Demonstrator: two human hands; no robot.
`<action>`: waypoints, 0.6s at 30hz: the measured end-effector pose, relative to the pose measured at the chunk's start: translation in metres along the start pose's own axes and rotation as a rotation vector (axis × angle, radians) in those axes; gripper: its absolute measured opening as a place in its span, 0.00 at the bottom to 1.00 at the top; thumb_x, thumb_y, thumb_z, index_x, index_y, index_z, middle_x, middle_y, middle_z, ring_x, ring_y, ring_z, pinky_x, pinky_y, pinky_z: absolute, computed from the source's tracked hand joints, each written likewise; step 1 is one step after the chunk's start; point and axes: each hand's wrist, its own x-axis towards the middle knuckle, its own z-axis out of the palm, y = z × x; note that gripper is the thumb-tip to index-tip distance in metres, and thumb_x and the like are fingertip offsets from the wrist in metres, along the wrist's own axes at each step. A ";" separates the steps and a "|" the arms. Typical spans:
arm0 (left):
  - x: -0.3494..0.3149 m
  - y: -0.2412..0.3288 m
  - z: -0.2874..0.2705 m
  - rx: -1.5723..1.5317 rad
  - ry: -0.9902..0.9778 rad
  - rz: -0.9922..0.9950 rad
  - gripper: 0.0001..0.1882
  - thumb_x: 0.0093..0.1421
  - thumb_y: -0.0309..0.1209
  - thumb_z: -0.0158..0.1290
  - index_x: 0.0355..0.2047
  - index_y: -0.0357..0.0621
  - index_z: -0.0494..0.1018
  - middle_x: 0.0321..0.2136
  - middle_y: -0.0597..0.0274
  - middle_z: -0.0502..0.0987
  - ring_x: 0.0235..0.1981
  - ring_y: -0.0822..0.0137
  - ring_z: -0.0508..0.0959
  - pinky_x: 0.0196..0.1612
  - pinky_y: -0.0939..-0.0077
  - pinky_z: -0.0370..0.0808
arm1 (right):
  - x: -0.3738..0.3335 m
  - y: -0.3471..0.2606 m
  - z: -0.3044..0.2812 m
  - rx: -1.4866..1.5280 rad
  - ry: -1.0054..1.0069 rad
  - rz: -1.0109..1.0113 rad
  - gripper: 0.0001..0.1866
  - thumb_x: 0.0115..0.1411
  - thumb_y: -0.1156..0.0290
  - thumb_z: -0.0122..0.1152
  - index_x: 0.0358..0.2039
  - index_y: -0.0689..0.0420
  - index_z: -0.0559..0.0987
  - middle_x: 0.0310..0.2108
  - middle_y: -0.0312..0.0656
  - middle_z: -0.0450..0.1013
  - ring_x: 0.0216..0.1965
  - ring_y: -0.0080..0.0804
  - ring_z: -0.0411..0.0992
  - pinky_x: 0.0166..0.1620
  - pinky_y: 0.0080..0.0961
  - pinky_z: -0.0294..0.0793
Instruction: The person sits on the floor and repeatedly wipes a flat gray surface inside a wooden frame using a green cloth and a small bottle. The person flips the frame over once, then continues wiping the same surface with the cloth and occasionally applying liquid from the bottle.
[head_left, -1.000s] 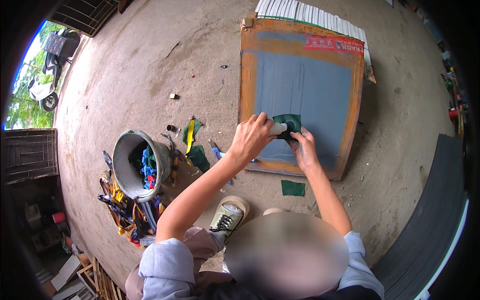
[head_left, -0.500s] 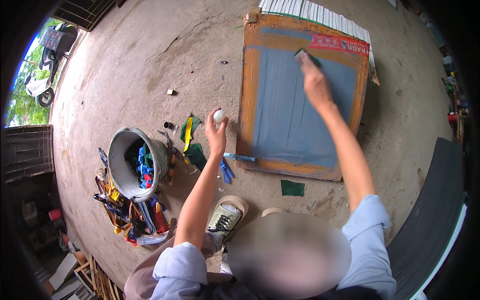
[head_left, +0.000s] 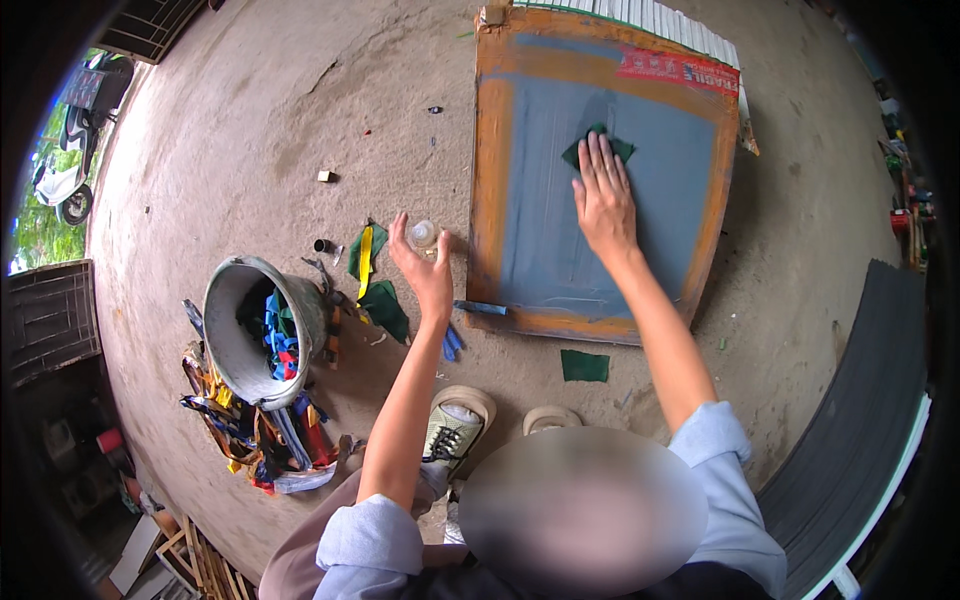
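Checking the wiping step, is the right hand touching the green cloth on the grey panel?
Touching. The head view shows the right hand laid flat on the green cloth, fingers covering its middle, pressing it onto the grey panel.

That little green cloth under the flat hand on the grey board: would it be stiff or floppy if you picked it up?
Probably floppy: the green cloth lies crumpled under the right hand. Likely light, being thin. It should slide easily on the smooth grey board.

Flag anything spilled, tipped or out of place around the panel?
The metal bucket lies tipped on its side, tools and coloured scraps spilling onto the concrete floor. A loose green patch sits below the grey panel. Right hand presses a green cloth; left hand holds a small bottle.
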 end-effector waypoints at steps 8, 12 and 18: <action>-0.028 0.028 0.005 0.026 -0.153 0.435 0.25 0.55 0.22 0.55 0.54 0.41 0.64 0.57 0.51 0.62 0.62 0.50 0.58 0.65 0.53 0.52 | -0.101 -0.011 -0.013 0.074 -0.262 -0.254 0.31 0.58 0.71 0.56 0.63 0.54 0.63 0.65 0.37 0.58 0.67 0.29 0.54 0.67 0.39 0.54; -0.029 0.035 0.030 0.117 -0.275 0.461 0.27 0.56 0.25 0.54 0.57 0.44 0.61 0.59 0.51 0.60 0.64 0.50 0.57 0.66 0.47 0.49 | -0.008 0.005 -0.007 -0.112 -0.075 -0.099 0.26 0.63 0.67 0.50 0.62 0.56 0.64 0.64 0.39 0.60 0.66 0.32 0.55 0.67 0.41 0.52; -0.010 0.029 0.047 0.205 -0.208 0.447 0.29 0.57 0.28 0.54 0.59 0.44 0.59 0.61 0.50 0.59 0.65 0.49 0.56 0.66 0.43 0.50 | -0.093 -0.034 -0.006 0.153 -0.202 -0.099 0.27 0.60 0.73 0.51 0.61 0.63 0.65 0.63 0.49 0.60 0.66 0.41 0.55 0.67 0.39 0.55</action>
